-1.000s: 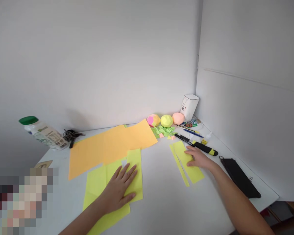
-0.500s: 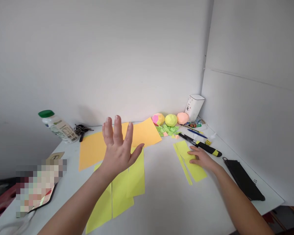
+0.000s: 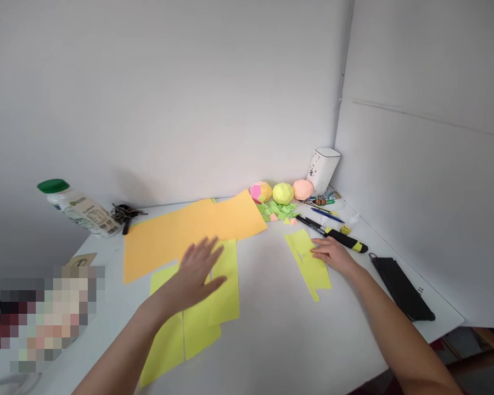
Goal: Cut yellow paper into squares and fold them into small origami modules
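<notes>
The left hand [image 3: 197, 274] is spread flat, with the fingers a little apart and the thumb well away from them, and it has hold of nothing. It is over the yellow sheets [image 3: 164, 340], and because it is blurred I cannot tell whether it touches them; it hides a part of them. The right hand [image 3: 331, 255] is loosely curved, thumb and fingers slightly parted, and its fingertips rest on the cut yellow pieces [image 3: 316, 271], without pinching them. Part of these pieces is covered by this hand.

Beyond the left hand lies the orange sheet [image 3: 168, 236]. To the far left of this hand, the bottle [image 3: 82, 211] with green cap carries a printed label, but its words are too small for reading. Nearer to me on that side, an object [image 3: 53, 318] is covered by coarse squares, so I cannot make it out.

Just beyond the right hand lies the black and yellow cutter [image 3: 346, 240]; pale marks on its dark part are not readable. To the right of this hand is the black pouch [image 3: 403, 285], and dark marks beside it are not legible either
</notes>
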A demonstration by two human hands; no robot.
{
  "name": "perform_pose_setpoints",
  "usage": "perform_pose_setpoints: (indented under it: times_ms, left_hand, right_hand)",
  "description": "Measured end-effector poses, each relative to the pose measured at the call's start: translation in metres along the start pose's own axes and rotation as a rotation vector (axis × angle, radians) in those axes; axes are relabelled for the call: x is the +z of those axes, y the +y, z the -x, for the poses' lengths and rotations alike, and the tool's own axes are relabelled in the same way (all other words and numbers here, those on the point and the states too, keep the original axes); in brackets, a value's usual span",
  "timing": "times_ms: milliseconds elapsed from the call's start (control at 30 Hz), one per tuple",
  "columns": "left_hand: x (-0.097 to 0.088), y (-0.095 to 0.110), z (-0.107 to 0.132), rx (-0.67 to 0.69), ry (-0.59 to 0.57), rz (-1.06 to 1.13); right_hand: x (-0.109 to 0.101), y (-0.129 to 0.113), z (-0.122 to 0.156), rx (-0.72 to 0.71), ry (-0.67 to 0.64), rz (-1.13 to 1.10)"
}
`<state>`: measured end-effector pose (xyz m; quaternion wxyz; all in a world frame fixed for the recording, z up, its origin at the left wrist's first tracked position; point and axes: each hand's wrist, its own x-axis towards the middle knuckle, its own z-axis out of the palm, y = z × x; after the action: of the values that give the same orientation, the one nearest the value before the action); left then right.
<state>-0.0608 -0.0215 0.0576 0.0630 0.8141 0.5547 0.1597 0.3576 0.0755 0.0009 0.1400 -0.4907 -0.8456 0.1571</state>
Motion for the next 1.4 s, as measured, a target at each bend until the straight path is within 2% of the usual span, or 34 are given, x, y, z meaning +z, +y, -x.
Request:
perform_pose_setpoints:
  times_ms: [67,133,233,333,467,600,667,700,733,800,867,900,933,1000,1100,1267,1400]
  left_hand:
    - [-0.005,0.008,0.009,0.077,-0.261,0.162]
    - [-0.011,0.019,0.012,0.083,-0.359,0.312]
    - [-0.016,0.033,0.011,0.077,-0.320,0.433]
    - [-0.019,0.040,0.010,0.049,-0.279,0.534]
    - [-0.019,0.047,0.006,-0.079,-0.264,0.717]
    - [-0.009,0.069,-0.008,-0.249,-0.361,0.916]
    - [-0.003,0.083,-0.020,-0.302,-0.289,1.099]
    - [0.000,0.089,-0.026,-0.317,-0.188,1.230]
    - [0.002,0.093,-0.032,-0.306,-0.116,1.369]
    - [0.004,0.096,-0.039,-0.336,0.105,1.549]
    - [0.003,0.092,-0.042,-0.377,0.275,1.588]
    - [0.001,0.088,-0.041,-0.395,0.303,1.569]
    - [0.000,0.083,-0.040,-0.405,0.288,1.538]
    - [-0.003,0.074,-0.038,-0.398,0.177,1.476]
    - [-0.005,0.066,-0.037,-0.353,0.065,1.429]
    - [0.005,0.060,-0.041,-0.378,0.138,1.304]
    - [0.013,0.060,-0.041,-0.388,0.135,1.164]
  right_hand:
    - [-0.001,-0.001,0.000,-0.004,0.036,-0.060]
    - [-0.003,-0.005,-0.001,0.015,0.065,-0.191]
    - [-0.011,-0.023,-0.003,0.086,0.122,-0.522]
    - [-0.019,-0.049,-0.008,0.176,0.242,-0.922]
    - [-0.021,-0.088,-0.025,0.215,0.284,-1.134]
    - [-0.009,-0.136,-0.045,0.198,0.349,-1.329]
    - [0.001,-0.163,-0.049,0.207,0.289,-1.535]
    - [0.006,-0.175,-0.050,0.200,0.227,-1.584]
    - [0.011,-0.185,-0.049,0.193,0.172,-1.604]
    - [0.019,-0.199,-0.045,0.176,0.071,-1.544]
    - [0.023,-0.203,-0.040,0.151,-0.019,-1.430]
    - [0.023,-0.201,-0.038,0.129,-0.051,-1.369]
    - [0.022,-0.199,-0.037,0.103,-0.068,-1.311]
    - [0.018,-0.191,-0.037,0.063,-0.050,-1.211]
    - [0.013,-0.180,-0.039,0.074,-0.030,-1.128]
    - [0.017,-0.171,-0.043,0.120,0.110,-1.101]
    - [0.015,-0.167,-0.044,0.119,0.011,-1.101]
